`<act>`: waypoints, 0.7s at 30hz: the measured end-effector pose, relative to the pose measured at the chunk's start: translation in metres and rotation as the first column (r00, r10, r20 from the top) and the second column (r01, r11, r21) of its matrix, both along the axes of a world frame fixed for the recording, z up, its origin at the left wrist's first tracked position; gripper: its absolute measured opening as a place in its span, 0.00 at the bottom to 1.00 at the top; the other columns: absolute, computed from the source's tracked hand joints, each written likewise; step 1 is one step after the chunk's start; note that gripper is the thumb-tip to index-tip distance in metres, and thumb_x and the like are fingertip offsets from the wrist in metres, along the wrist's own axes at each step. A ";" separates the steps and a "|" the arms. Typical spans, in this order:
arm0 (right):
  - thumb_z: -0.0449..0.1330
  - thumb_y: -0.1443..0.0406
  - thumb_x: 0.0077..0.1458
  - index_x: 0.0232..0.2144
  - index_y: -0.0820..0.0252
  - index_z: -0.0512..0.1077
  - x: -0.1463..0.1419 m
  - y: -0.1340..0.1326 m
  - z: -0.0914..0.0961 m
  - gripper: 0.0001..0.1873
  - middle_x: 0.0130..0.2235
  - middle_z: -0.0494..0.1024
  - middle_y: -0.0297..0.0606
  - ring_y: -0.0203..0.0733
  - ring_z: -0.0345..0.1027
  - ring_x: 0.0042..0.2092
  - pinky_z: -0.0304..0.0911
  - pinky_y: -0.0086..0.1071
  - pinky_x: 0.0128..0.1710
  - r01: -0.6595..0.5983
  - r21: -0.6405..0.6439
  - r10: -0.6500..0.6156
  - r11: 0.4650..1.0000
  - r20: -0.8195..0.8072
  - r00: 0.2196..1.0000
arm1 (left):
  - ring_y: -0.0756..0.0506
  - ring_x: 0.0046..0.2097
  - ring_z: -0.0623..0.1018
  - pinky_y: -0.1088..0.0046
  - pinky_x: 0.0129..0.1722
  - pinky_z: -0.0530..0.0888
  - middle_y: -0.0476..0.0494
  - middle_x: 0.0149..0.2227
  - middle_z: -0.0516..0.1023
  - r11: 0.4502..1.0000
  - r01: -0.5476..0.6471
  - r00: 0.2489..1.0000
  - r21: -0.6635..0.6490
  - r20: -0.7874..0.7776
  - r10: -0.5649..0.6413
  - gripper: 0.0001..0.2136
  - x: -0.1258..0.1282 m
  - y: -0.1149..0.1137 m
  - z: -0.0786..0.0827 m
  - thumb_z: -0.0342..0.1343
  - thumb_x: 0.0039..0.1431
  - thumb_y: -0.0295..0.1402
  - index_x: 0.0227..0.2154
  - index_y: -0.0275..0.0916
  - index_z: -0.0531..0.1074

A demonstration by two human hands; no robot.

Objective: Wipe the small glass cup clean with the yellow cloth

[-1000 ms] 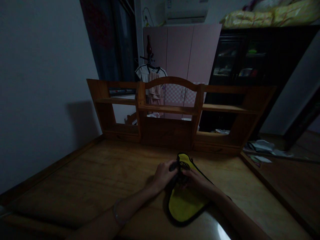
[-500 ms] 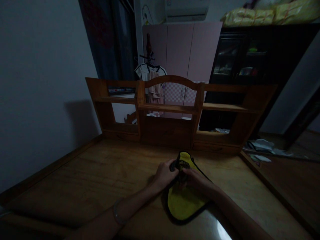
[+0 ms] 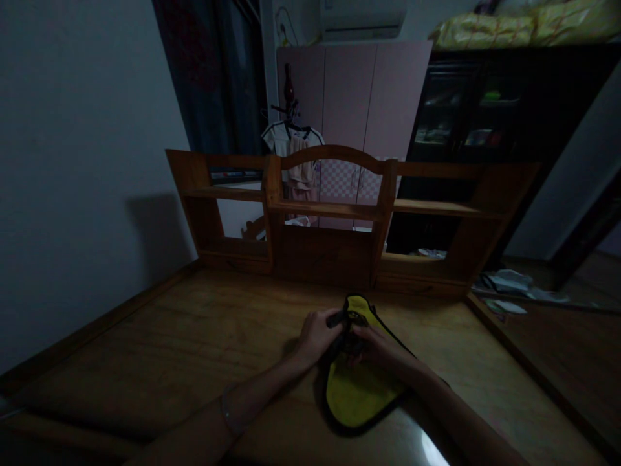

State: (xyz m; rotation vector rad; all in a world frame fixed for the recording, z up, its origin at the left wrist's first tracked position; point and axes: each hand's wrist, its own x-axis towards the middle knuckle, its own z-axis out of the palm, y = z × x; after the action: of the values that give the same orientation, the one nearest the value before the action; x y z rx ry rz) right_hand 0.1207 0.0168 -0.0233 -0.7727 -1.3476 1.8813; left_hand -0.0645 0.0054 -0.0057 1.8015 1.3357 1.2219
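Observation:
A flat yellow fabric piece with black edging (image 3: 361,395) lies on the wooden desktop, narrow at its far end and wide towards me. My left hand (image 3: 315,336) is closed at its left side, around a dark elongated piece (image 3: 336,318) that shows above the thumb. My right hand (image 3: 376,346) bends over the middle of the yellow piece, its thumb and fingers pinched close to the left hand. Dark markings show just beyond the right thumb. Dim light and the fingers hide what exactly is gripped between the two hands.
A wooden shelf unit (image 3: 325,209) rises along the far edge of the desk (image 3: 194,336). A white wall (image 3: 87,162) borders the left side, and a raised wooden rim (image 3: 528,362) runs along the right. Papers (image 3: 507,281) lie beyond it.
My left hand has shifted slightly, and the dark piece above its thumb now points more level, towards the left. The right hand and the yellow piece stay almost where they were.

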 end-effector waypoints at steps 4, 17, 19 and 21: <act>0.62 0.54 0.55 0.42 0.62 0.70 0.001 -0.002 0.003 0.19 0.35 0.76 0.37 0.38 0.73 0.32 0.74 0.31 0.29 -0.003 0.006 0.003 1.000 0.015 1.000 | 0.44 0.39 0.80 0.75 0.38 0.72 0.47 0.39 0.82 0.999 0.034 0.999 0.002 -0.012 -0.034 0.14 -0.002 -0.004 0.004 0.55 0.56 0.35 0.43 0.41 0.78; 0.55 0.47 0.58 0.43 0.61 0.71 -0.001 -0.004 0.010 0.24 0.35 0.79 0.41 0.41 0.75 0.34 0.74 0.33 0.32 -0.052 -0.021 0.052 0.998 -0.011 0.999 | 0.46 0.35 0.79 0.76 0.34 0.71 0.46 0.38 0.81 0.998 -0.057 0.988 0.000 -0.146 0.056 0.17 0.005 -0.008 0.007 0.54 0.52 0.28 0.45 0.40 0.76; 0.57 0.48 0.58 0.45 0.60 0.70 -0.002 -0.004 0.007 0.24 0.36 0.79 0.41 0.41 0.75 0.34 0.74 0.33 0.31 -0.037 -0.021 0.036 0.999 -0.023 0.999 | 0.46 0.38 0.79 0.76 0.37 0.72 0.46 0.40 0.81 0.999 -0.049 0.992 0.001 -0.117 0.049 0.18 0.006 -0.008 0.007 0.54 0.50 0.27 0.46 0.40 0.76; 0.58 0.47 0.57 0.46 0.59 0.69 -0.002 -0.001 0.002 0.25 0.36 0.79 0.39 0.40 0.75 0.32 0.74 0.33 0.30 -0.020 -0.030 0.019 0.999 -0.035 0.999 | 0.45 0.40 0.79 0.76 0.40 0.72 0.46 0.42 0.81 0.999 -0.034 0.995 0.009 -0.094 0.035 0.20 0.006 -0.009 0.008 0.54 0.50 0.26 0.47 0.40 0.75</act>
State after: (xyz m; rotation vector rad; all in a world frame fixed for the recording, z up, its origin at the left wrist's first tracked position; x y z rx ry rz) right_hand 0.1183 0.0162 -0.0215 -0.7413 -1.3124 1.9257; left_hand -0.0586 -0.0036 0.0021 1.8693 1.4213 1.1741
